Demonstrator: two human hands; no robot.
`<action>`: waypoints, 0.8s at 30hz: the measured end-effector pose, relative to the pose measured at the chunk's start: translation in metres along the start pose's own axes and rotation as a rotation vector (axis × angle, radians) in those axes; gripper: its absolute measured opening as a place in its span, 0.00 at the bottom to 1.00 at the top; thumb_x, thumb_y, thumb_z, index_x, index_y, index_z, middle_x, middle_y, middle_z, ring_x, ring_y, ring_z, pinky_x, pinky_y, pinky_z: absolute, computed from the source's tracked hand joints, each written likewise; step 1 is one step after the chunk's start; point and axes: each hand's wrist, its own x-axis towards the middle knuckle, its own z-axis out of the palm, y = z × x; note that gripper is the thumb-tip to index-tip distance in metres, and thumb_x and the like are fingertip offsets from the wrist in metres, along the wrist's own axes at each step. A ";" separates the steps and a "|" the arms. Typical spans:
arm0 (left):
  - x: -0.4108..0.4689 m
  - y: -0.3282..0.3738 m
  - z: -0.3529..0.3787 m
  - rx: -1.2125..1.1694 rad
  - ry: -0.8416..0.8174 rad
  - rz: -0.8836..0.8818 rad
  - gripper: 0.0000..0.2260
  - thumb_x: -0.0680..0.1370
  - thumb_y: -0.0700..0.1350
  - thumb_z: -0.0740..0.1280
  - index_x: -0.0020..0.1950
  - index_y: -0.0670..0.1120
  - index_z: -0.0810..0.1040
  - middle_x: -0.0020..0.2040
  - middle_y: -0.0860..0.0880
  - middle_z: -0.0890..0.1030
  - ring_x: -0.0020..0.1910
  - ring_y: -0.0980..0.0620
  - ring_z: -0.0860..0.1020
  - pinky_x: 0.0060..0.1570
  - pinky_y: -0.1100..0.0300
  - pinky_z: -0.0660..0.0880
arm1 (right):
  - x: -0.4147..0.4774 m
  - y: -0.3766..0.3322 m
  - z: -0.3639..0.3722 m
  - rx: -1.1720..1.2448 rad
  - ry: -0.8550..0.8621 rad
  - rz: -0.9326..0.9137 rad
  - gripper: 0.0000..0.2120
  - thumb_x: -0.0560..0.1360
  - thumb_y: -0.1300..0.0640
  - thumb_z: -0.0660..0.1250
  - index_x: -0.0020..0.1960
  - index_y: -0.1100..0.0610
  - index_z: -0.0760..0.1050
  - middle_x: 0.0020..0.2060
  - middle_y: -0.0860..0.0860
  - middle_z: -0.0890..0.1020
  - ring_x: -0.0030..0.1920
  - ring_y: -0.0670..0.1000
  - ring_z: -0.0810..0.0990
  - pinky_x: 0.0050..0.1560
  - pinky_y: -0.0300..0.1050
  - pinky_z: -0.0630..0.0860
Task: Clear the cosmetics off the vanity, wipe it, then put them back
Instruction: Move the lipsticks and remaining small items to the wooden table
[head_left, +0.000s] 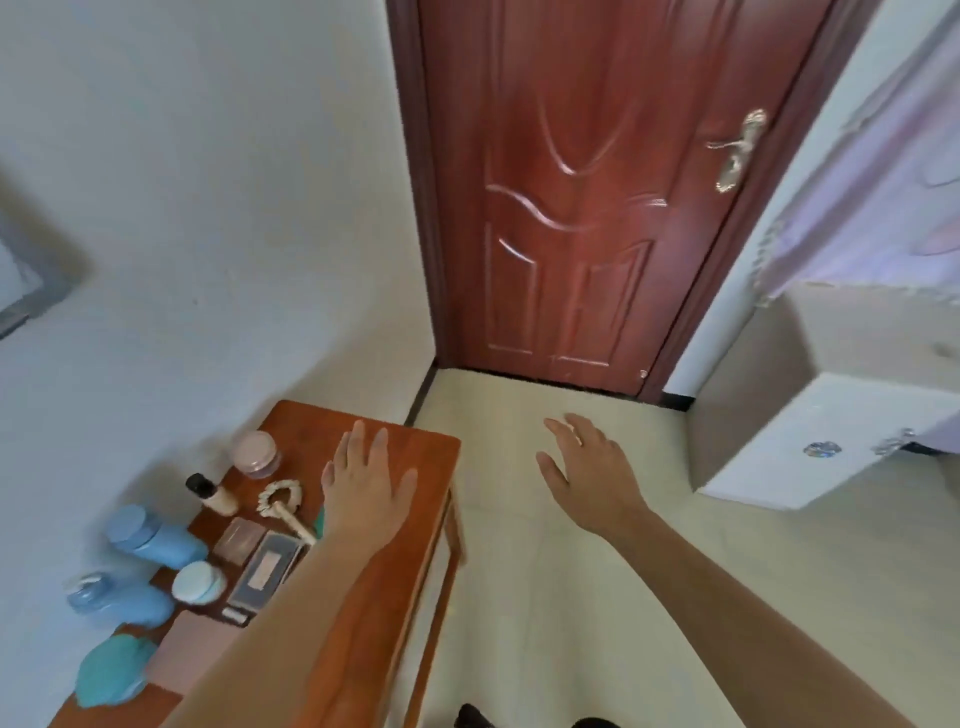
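The wooden vanity (415, 457) stands against the white wall at lower left. Along its wall side sit a pink jar (254, 453), a small black-capped bottle (212, 493), a beaded hair tie with a handle (283, 506), two flat palettes (262, 564), a round white-lidded jar (197, 582), two blue bottles (156, 540) and a teal cloth (111, 670). My left hand (366, 486) hovers flat over the vanity's far part, fingers straight, holding nothing. My right hand (589, 467) is spread open in the air over the floor, to the right of the vanity.
A red-brown door (582, 208) with a metal handle (737, 148) is shut straight ahead. A white cabinet (810, 447) with a glass knob stands at the right. Pale floor (545, 597) lies between vanity and cabinet.
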 end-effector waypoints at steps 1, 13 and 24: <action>0.009 0.033 0.000 0.015 0.015 0.076 0.29 0.80 0.59 0.56 0.78 0.47 0.57 0.79 0.43 0.52 0.78 0.42 0.51 0.74 0.41 0.55 | -0.009 0.025 -0.011 -0.006 0.042 0.038 0.25 0.82 0.43 0.52 0.76 0.51 0.61 0.75 0.54 0.63 0.72 0.56 0.67 0.70 0.53 0.65; -0.012 0.457 0.093 -0.054 -0.071 0.648 0.29 0.79 0.59 0.59 0.77 0.48 0.60 0.79 0.44 0.53 0.78 0.45 0.53 0.74 0.46 0.54 | -0.173 0.360 -0.107 -0.078 0.188 0.565 0.35 0.77 0.30 0.36 0.78 0.42 0.55 0.80 0.56 0.48 0.79 0.59 0.41 0.76 0.60 0.35; 0.054 0.681 0.160 -0.038 -0.109 0.927 0.31 0.77 0.63 0.51 0.75 0.46 0.65 0.76 0.40 0.61 0.75 0.41 0.59 0.69 0.39 0.61 | -0.142 0.562 -0.136 -0.105 0.236 0.804 0.38 0.76 0.29 0.42 0.78 0.43 0.33 0.79 0.56 0.39 0.79 0.58 0.37 0.77 0.60 0.39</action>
